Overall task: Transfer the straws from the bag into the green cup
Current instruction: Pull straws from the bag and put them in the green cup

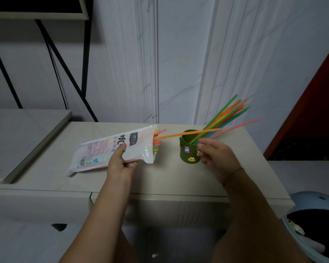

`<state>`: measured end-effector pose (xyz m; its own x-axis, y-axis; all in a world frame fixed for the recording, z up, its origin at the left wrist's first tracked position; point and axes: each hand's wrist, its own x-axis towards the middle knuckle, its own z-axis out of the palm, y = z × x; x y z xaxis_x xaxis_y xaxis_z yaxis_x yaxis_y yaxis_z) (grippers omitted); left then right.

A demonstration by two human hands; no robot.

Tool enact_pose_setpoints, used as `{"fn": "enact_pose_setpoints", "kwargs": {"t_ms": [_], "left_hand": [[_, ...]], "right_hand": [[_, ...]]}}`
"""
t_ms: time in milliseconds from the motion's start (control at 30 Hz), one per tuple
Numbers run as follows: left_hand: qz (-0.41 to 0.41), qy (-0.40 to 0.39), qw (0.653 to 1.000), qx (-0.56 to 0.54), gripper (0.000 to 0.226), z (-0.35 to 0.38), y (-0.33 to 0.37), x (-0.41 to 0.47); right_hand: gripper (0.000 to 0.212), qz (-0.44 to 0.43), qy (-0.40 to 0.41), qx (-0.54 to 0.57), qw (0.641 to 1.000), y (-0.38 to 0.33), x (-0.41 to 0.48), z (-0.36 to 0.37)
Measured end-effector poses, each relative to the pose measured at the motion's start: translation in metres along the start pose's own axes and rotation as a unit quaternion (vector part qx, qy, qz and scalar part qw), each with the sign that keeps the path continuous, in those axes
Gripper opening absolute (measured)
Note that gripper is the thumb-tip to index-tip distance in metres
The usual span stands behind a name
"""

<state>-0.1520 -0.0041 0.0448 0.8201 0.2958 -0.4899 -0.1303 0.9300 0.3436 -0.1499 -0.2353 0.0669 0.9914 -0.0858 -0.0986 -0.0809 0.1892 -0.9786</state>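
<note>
A white printed plastic bag lies tilted on the pale table, and my left hand grips its middle from the near side. Coloured straw ends poke from its open mouth, which faces right. One orange straw sticks far out of the bag and reaches across the top of the green cup. The cup stands upright with cartoon stickers on it and holds several straws fanning up to the right. My right hand hovers just right of the cup, fingers apart, with nothing clearly held.
A grey flat slab lies on a lower surface at the left. A black metal frame stands against the white wall behind. A light blue bin sits on the floor at the lower right, below a dark red panel.
</note>
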Motion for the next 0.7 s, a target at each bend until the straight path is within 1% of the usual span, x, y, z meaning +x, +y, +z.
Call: {"fn": "enact_pose_setpoints", "kwargs": {"t_ms": [67, 133, 200, 300, 367, 500, 567, 633, 700], "left_hand": [[-0.007, -0.005, 1.000, -0.003, 0.045, 0.002, -0.008, -0.003], [-0.014, -0.006, 1.000, 0.003, 0.046, 0.004, -0.015, -0.006], [-0.018, -0.005, 1.000, 0.007, 0.049, 0.003, -0.021, -0.007], [-0.016, -0.005, 1.000, 0.006, 0.051, 0.001, -0.022, -0.008], [-0.011, -0.001, 1.000, 0.006, 0.051, -0.002, -0.017, -0.005], [0.004, 0.018, 1.000, 0.012, 0.048, -0.008, 0.000, 0.002], [0.007, 0.018, 1.000, 0.018, 0.037, -0.011, 0.005, 0.006], [0.008, 0.011, 1.000, 0.020, 0.025, -0.012, 0.007, 0.006], [0.006, 0.005, 1.000, 0.022, 0.026, -0.011, 0.005, 0.006]], "right_hand": [[0.023, -0.011, -0.070, 0.026, 0.997, 0.004, -0.008, 0.020], [0.030, -0.024, -0.098, 0.046, 0.994, 0.004, -0.011, 0.036], [0.029, -0.034, -0.098, 0.053, 0.993, 0.002, -0.011, 0.044], [0.017, -0.069, -0.079, 0.043, 0.994, 0.000, -0.009, 0.047], [0.014, -0.090, -0.029, 0.034, 0.995, -0.004, -0.005, 0.041], [0.017, -0.122, 0.090, 0.031, 0.988, -0.019, 0.009, 0.007], [0.018, -0.142, 0.150, 0.027, 0.978, -0.026, 0.015, -0.012], [0.015, -0.166, 0.209, -0.009, 0.964, -0.030, 0.019, -0.025], [0.018, -0.190, 0.251, -0.062, 0.947, -0.031, 0.023, -0.032]]}}
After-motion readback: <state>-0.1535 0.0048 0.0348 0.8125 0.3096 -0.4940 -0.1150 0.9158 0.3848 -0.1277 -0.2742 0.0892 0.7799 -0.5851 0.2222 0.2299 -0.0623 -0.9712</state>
